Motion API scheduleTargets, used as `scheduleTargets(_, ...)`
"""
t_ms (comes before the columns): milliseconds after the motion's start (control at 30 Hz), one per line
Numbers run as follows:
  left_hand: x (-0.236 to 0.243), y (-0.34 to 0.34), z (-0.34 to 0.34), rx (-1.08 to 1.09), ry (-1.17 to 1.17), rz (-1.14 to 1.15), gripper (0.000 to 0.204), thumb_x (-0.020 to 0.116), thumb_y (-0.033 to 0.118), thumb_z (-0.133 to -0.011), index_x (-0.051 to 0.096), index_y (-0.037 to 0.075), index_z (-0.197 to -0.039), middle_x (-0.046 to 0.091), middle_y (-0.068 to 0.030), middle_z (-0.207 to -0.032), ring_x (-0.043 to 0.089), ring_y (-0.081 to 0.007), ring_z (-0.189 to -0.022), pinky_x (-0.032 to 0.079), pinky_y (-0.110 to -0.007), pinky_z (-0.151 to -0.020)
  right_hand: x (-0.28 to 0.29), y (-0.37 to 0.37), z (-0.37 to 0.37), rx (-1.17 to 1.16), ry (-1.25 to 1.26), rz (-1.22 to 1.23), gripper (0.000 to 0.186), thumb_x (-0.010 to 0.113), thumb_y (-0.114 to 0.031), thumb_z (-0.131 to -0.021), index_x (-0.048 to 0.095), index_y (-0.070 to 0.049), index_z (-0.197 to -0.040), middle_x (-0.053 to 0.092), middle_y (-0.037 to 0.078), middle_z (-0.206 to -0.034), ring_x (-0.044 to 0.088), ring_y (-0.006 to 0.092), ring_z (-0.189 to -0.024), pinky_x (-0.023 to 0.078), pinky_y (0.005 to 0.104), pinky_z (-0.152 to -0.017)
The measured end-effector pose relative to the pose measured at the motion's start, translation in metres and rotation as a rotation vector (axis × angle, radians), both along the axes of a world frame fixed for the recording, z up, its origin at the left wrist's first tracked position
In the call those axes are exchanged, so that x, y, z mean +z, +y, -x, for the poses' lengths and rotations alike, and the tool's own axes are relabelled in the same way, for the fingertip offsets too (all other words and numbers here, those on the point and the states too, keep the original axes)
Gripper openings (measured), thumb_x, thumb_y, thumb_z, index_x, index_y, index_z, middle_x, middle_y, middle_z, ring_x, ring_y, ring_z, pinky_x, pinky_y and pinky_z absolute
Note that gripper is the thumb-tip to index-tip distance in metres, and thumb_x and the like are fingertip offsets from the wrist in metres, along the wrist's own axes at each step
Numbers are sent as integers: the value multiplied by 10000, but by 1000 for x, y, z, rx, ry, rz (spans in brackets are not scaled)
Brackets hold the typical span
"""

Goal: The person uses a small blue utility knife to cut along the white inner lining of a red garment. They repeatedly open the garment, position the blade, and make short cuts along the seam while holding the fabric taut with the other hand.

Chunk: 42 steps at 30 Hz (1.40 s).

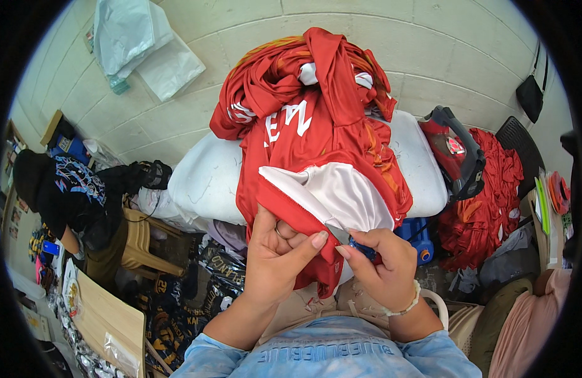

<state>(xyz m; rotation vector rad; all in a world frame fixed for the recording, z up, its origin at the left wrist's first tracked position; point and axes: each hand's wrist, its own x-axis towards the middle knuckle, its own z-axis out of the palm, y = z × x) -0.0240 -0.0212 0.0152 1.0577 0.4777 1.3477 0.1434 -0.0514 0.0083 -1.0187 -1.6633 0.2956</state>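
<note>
A red jersey (284, 216) with a white inner side lies in front of me, its edge drawn toward my body. My left hand (275, 252) is closed on the red hem, thumb and fingers pinching the cloth. In my right hand (388, 264) is a small pair of blue-handled thread snips (364, 247), mostly covered by the fingers. Their grey blade touches or lies close beside the hem, near my left thumb. Behind the hem rises a heap of red jerseys (265, 82) with white lettering and orange patterning.
The jerseys rest on a white padded board (199, 173). A red and grey iron (451, 151) stands at its right end, with a blue container (418, 242) below. More red garments (486, 201) hang at right. Another person (70, 189) in black is at left, near a wooden table (105, 315).
</note>
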Motion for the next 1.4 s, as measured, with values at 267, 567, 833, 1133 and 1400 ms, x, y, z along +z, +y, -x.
scheduleTargets(267, -1, -1, -2, 18, 33, -9, 713, 580, -132, -809, 231, 26, -1412, 568, -157, -1202, 577, -213, -1115, 469, -334, -942, 0, -2, 2, 34, 93, 39, 261, 777, -58, -729, 641, 36, -931, 640, 78, -736, 609, 106, -626, 456, 217, -560)
scheduleTargets(567, -3, -2, -2, 38, 79, -17, 738, 582, -154, -792, 235, 26, -1418, 546, -156, -1235, 566, -221, -1132, 468, -344, -957, 3, -1, 3, -20, 37, 70, 221, 755, -39, -746, 630, 28, -915, 635, 63, -763, 594, 98, -652, 449, 213, -587)
scheduleTargets(833, -1, 4, 0, 90, 18, 76, 639, 534, -93, -857, 261, 31, -1422, 541, -137, -1248, 572, -223, -1121, 515, -350, -907, -1, 1, -1, 215, 293, 413, 163, 693, -11, -772, 556, -5, -860, 552, -12, -742, 449, 21, -649, 367, 182, -578)
scheduleTargets(1133, 3, 4, 1, 31, -53, 112, 657, 527, -74, -870, 227, 41, -1444, 546, -150, -1249, 569, -218, -1128, 523, -349, -899, -5, 2, 7, 136, 305, 170, 252, 755, -62, -757, 576, 28, -910, 605, 36, -748, 542, 61, -661, 438, 203, -600)
scheduleTargets(1400, 1, 0, 1, 9, -34, 100, 659, 537, -59, -872, 219, 38, -1441, 579, -143, -1195, 597, -201, -1078, 531, -315, -861, -7, 3, 4, 53, 89, 20, 323, 810, -111, -718, 604, 38, -918, 630, 75, -759, 587, 100, -628, 454, 217, -564)
